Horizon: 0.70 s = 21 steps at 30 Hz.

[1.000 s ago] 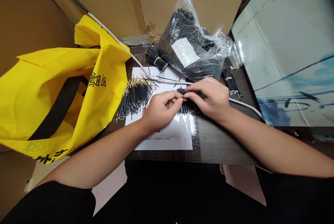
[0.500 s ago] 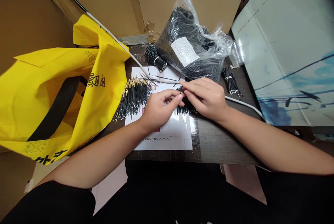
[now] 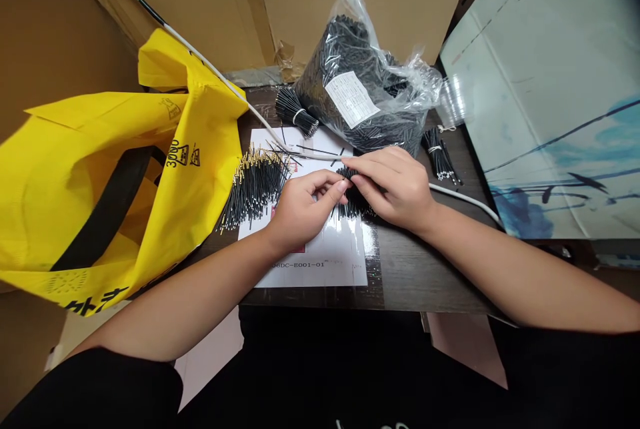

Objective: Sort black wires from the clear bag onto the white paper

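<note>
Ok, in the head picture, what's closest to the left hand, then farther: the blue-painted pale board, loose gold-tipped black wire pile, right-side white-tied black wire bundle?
1. Gold-tipped black wire pile: left of the left hand.
2. White-tied black wire bundle: right side.
3. Blue-painted pale board: far right.

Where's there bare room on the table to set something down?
Best looks like the table between the sheet, right forearm and front edge. The sheet's near right corner holds only faint print. Crowded: beyond the right hand, with the cable and clear bag; left of the left hand, with the wire pile and yellow bag.
</note>
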Each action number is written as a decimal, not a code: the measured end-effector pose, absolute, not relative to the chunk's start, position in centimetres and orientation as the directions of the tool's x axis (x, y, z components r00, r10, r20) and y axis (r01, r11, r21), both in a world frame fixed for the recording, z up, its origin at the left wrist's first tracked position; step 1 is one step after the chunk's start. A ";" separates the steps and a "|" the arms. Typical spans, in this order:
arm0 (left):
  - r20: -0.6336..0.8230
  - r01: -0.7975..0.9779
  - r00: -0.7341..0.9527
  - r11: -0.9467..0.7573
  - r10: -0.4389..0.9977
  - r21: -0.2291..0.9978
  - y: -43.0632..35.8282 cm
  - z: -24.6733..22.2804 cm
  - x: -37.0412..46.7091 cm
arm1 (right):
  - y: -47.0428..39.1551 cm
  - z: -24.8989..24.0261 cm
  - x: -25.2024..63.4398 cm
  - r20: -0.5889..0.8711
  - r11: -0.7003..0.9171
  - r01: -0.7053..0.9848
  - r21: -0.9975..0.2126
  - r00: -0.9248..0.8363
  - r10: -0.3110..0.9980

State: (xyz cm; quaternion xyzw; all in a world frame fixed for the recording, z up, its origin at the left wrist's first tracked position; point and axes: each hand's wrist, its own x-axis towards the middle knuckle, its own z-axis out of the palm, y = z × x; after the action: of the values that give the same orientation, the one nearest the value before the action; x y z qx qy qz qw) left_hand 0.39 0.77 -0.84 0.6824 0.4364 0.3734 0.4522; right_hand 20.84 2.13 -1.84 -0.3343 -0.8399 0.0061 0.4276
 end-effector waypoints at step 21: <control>0.156 0.213 0.435 -0.269 0.887 0.939 0.9 -1.2 0.2 | 1.9 -1.6 20.3 0.728 0.775 0.431 -0.463 -0.314 0.610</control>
State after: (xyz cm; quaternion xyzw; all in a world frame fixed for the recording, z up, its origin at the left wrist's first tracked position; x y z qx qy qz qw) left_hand 0.25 0.91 -1.16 0.7089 0.3881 0.3634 0.4635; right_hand 20.28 1.87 -1.57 -0.3230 -0.8055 0.0916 0.4884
